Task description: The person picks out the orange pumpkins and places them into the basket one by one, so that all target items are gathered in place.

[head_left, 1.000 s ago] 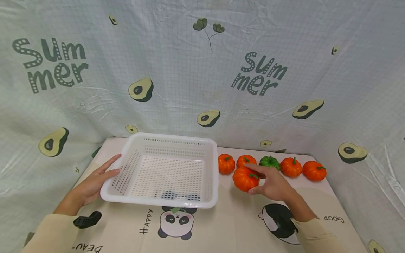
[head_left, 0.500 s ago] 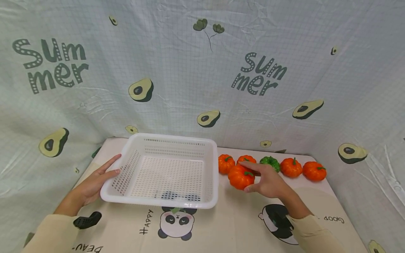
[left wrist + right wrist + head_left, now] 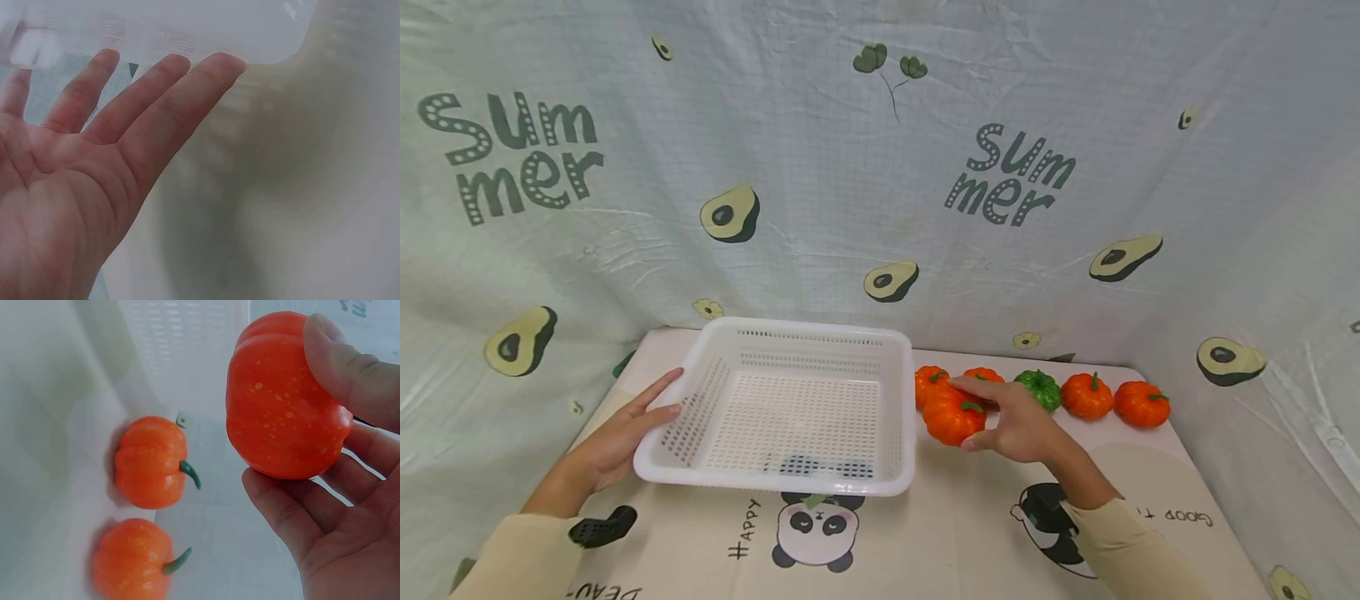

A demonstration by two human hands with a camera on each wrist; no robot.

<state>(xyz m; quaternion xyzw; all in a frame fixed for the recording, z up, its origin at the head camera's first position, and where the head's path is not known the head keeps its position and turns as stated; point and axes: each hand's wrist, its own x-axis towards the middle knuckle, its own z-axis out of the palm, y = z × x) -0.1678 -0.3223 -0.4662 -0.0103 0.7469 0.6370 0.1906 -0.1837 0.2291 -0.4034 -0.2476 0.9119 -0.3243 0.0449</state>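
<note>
An orange toy pumpkin (image 3: pixel 953 416) with a green stem is held between the thumb and fingers of my right hand (image 3: pixel 1018 423), just right of the white plastic basket (image 3: pixel 775 479). In the right wrist view, the held pumpkin (image 3: pixel 284 400) appears above two others, my fingertips on its lower side and thumb on top. My left hand (image 3: pixel 619 433) is at the basket's left side. In the left wrist view, the left hand's fingers (image 3: pixel 169 112) are spread and fairly straight, their tips at the basket wall (image 3: pixel 206 28). No object shows inside the basket.
Behind the right hand, a row runs along the table's back: orange pumpkins (image 3: pixel 1086 396), with one green pumpkin (image 3: pixel 1038 389) among them. A black object (image 3: pixel 604 527) lies near the left wrist. A printed curtain (image 3: pixel 820 183) hangs behind the table.
My right hand has carried the orange pumpkin leftward, closer to the basket's right rim. The left hand and basket have kept their places; the head view has shifted slightly.
</note>
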